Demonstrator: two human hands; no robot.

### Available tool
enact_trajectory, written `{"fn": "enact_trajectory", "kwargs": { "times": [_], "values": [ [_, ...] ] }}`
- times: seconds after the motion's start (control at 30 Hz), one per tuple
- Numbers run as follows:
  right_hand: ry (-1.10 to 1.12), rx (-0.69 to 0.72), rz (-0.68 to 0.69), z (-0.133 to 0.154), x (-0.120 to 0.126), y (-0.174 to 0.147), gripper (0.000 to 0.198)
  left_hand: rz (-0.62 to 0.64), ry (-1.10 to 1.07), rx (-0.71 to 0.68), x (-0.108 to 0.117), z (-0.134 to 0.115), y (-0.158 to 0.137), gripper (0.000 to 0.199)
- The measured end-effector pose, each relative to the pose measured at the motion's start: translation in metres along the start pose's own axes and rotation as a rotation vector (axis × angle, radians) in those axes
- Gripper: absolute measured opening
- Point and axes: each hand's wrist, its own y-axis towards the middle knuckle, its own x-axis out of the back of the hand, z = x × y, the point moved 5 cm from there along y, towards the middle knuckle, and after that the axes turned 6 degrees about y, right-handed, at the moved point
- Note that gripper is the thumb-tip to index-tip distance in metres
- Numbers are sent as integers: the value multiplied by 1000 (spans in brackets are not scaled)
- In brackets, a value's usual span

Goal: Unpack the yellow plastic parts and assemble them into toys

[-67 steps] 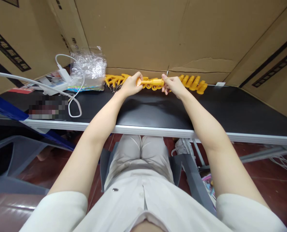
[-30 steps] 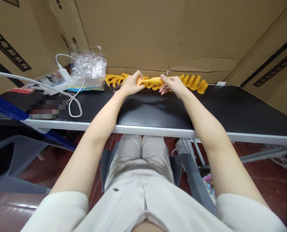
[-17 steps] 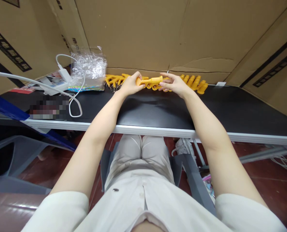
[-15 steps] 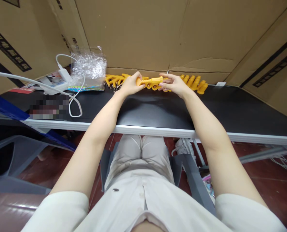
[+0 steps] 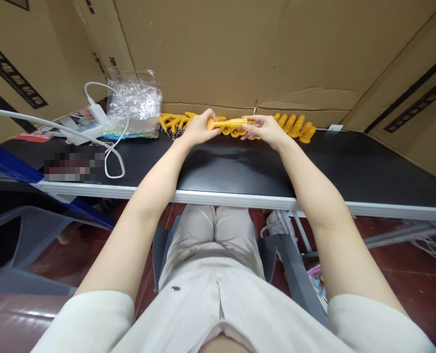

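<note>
An orange-yellow plastic piece (image 5: pixel 234 123) with a long ribbed body lies level between my hands, above the black table. My left hand (image 5: pixel 201 128) pinches its rounded left end between thumb and fingers. At the flanged right end, my right hand (image 5: pixel 262 130) is closed round the piece with thumb and fingertips. Behind and below it, several yellow tubular pieces (image 5: pixel 239 132) show partly, the rest hidden by the hands. To the left are yellow branching pieces (image 5: pixel 174 120) with small dark metal chains. More yellow pieces (image 5: pixel 294 125) stand in a row right of my right hand.
Cardboard walls (image 5: pixel 218 59) close off the back and sides of the black table (image 5: pixel 232 171). Clear plastic bags (image 5: pixel 135 103), a white cable (image 5: pixel 120 159) and a white power strip (image 5: pixel 84 133) lie at the left. A small white piece (image 5: pixel 335 128) sits at the back right.
My right fingers have shifted slightly at the flanged end, and the held piece seems to have turned a little. My left hand stays in place.
</note>
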Motion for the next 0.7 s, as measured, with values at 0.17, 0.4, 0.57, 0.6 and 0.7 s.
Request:
{"fn": "enact_trajectory", "kwargs": {
  "times": [0.17,0.4,0.57,0.6,0.7],
  "values": [
    [5,-11,18,5,-2,-3,68,2,22,9,1,-3,0,28],
    [16,-35,-3,5,-3,-4,76,-22,0,-40,-1,-3,0,27],
    [43,-62,-17,0,-5,-2,77,-9,46,-41,0,-7,-1,26],
    [47,-68,-25,0,-5,-3,78,-6,61,-37,0,-8,-1,26],
    [61,-85,-44,1,-6,-3,77,0,83,-35,1,-10,-2,26]
  ]
}}
